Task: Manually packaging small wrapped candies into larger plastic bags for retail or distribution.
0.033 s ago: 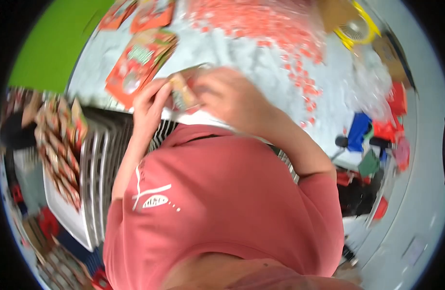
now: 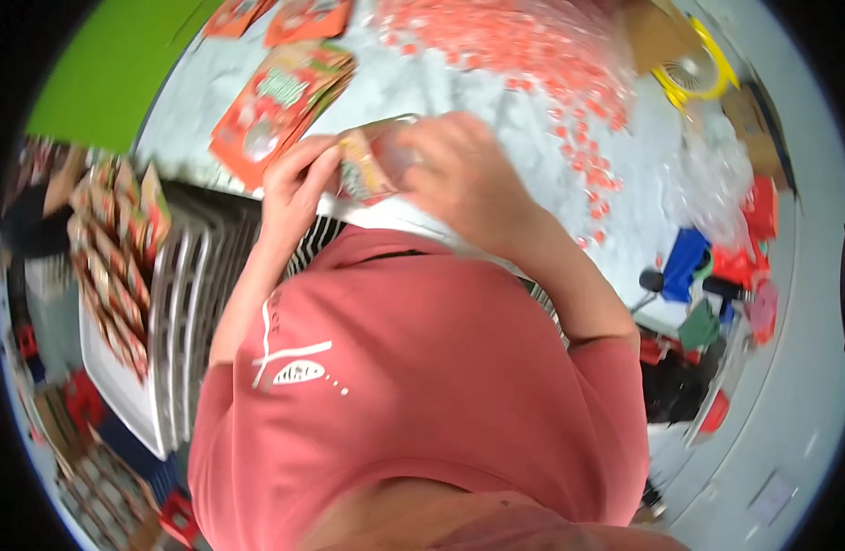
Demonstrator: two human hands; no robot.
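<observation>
Near the front edge of the table, my left hand (image 2: 298,184) pinches a small printed pouch (image 2: 360,165) by its side, thumb and fingers closed on it. The pouch looks orange and tan, and its mouth appears spread apart. My right hand (image 2: 473,184) is at the pouch's other side, its fingers curled toward the mouth. Motion blur smears those fingers, so whether they hold anything is unclear. Just beyond my left hand lies a stack of flat orange-red pouches (image 2: 276,110). Farther off, a heap of small red-pink pieces (image 2: 505,37) spreads over the table (image 2: 395,83).
More pouches (image 2: 308,20) lie at the far left. A clear plastic bag (image 2: 707,174), a yellow fan (image 2: 693,73) and a blue item (image 2: 686,262) are at the right. Left of me, stacked grey trays (image 2: 170,340) carry a row of filled pouches (image 2: 110,275).
The whole view has shifted a little, so the table items sit slightly farther right. My right hand has moved slightly at the pouch; the left keeps its grip.
</observation>
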